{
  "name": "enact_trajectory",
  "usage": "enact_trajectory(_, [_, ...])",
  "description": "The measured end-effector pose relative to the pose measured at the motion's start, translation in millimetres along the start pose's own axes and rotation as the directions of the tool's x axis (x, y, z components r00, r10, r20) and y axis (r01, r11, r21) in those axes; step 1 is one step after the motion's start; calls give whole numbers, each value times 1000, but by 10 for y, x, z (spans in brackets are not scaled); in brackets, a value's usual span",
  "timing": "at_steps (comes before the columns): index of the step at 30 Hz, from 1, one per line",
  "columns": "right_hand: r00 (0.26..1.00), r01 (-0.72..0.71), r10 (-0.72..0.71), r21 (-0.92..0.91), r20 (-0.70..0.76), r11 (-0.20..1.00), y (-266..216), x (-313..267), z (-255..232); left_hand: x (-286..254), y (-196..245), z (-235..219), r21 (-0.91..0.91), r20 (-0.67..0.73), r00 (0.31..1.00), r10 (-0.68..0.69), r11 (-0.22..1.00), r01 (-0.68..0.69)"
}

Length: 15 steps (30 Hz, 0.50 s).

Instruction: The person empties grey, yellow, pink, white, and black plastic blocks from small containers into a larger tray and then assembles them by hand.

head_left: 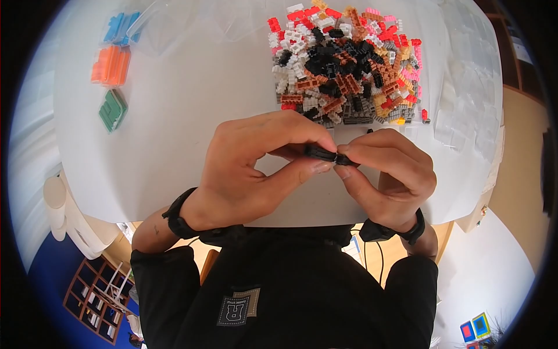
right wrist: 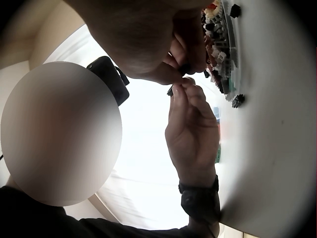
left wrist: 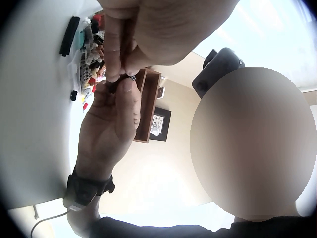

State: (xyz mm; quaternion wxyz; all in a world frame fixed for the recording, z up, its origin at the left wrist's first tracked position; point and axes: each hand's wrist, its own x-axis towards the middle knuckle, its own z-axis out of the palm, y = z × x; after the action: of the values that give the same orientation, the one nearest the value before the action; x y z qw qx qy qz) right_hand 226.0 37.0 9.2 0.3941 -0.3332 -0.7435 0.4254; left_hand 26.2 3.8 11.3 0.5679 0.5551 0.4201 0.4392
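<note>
In the head view my left hand (head_left: 244, 168) pinches a black building brick piece (head_left: 319, 153) between thumb and fingers. Facing it, my right hand (head_left: 398, 174) pinches a smaller black brick (head_left: 343, 159), mostly covered by the fingertips. The two pieces meet end to end above the near side of the table. Just beyond the hands lies a heap of small building bricks (head_left: 349, 64) in black, white, brown, red, pink and grey. The left wrist view shows a long black brick (left wrist: 70, 35) and a small black brick (left wrist: 74, 95) on the tabletop.
At the table's left lie blue bricks (head_left: 122, 28), orange bricks (head_left: 110, 65) and a green piece (head_left: 113, 110). Clear plastic bags (head_left: 465, 87) cover the right side, and more clear plastic (head_left: 186, 20) lies at the back. A dark brick (right wrist: 238, 101) sits near the heap.
</note>
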Motion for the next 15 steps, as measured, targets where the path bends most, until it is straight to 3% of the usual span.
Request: enact_trajectory(15, [1000,-5,5,-2,-2,1000,-8,2,-3,3,4,1,8,-6,1000,16,1000,-16])
